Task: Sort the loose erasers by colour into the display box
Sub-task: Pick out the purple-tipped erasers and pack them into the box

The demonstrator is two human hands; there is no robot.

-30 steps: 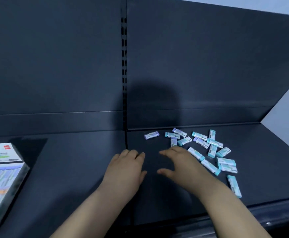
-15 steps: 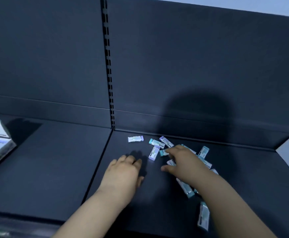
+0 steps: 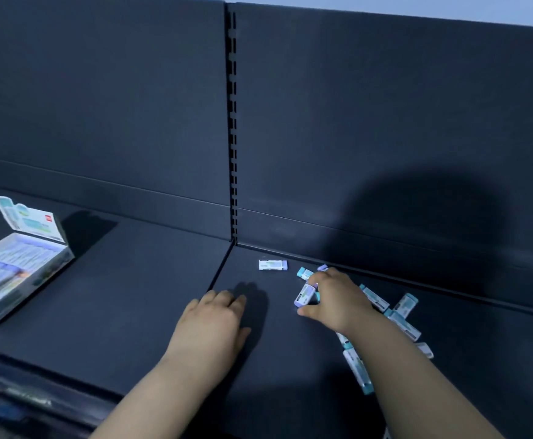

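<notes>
Right hand (image 3: 338, 301) pinching a purple eraser (image 3: 304, 294), left hand (image 3: 214, 324) open, palm down over the shelf (image 3: 132, 296), display box (image 3: 30, 293) well to its left

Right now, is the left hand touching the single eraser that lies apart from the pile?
Apart. The head view shows bare dark shelf between the left hand and the lone eraser, which lies farther back, near the shelf's rear wall.

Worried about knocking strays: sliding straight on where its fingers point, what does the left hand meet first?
Probably the lone purple-tipped eraser ahead of the left hand, though it might narrowly miss.
</notes>
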